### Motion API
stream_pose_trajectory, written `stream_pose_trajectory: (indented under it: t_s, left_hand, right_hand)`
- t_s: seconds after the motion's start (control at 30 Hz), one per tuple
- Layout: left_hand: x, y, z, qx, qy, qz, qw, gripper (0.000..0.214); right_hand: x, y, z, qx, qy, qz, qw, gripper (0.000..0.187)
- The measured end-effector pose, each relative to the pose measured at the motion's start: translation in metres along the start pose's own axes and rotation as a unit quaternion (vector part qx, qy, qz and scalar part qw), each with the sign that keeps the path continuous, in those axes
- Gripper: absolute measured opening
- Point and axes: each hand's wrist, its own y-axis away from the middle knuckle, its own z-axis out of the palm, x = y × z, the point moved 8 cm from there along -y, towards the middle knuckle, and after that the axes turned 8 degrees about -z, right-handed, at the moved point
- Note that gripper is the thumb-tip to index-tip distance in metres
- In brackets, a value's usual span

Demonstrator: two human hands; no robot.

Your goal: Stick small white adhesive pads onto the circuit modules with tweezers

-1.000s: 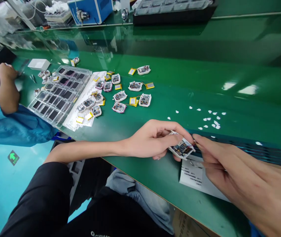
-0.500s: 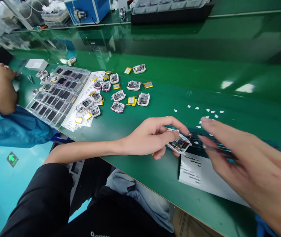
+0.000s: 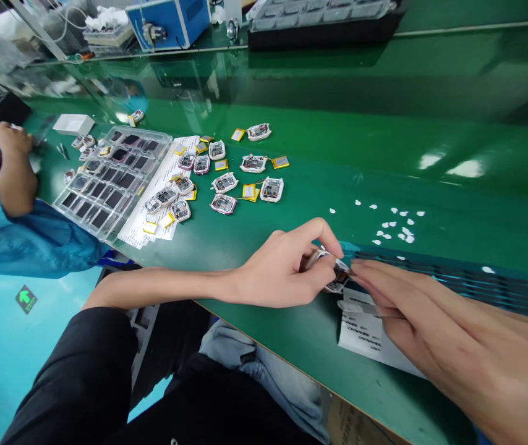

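- Left hand (image 3: 282,269): fingers gripping an open device housing (image 3: 340,275) above the desk (image 3: 310,185).
- Right hand (image 3: 440,321): fingers narrowed at its edge, apparently holding a slim tool (image 3: 365,308).
- Housing not yet covered; other units (image 3: 272,189) likewise open.

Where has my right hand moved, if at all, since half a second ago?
Yes: your right hand moved left and toward you, away from the small roundish white pieces on the glossy green tabletop.

held device (image 3: 340,276) partly hidden, blue sleeve (image 3: 36,238) cropped
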Motion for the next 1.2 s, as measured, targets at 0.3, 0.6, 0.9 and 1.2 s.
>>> stream_pose_trajectory:
  t_s: [0.3, 0.6, 0.9, 1.2]
  left_hand:
    - [0.002, 0.004, 0.011, -0.023, -0.056, 0.055, 0.997, 0.016]
    - [0.005, 0.005, 0.008, 0.017, -0.042, 0.081, 0.996, 0.015]
    - [0.006, 0.008, 0.014, -0.012, -0.104, 0.083, 0.991, 0.017]
    - [0.005, 0.009, 0.016, -0.045, -0.123, 0.068, 0.989, 0.021]
  right_hand:
    - [-0.019, -0.019, -0.008, 0.036, 0.06, -0.031, 0.997, 0.088]
    - [0.011, -0.012, -0.004, 0.032, -0.215, 0.094, 0.971, 0.052]
    - [0.031, -0.015, 0.032, -0.063, -0.421, 0.311, 0.85, 0.044]
    - [0.036, -0.005, 0.025, -0.037, -0.392, 0.377, 0.838, 0.044]
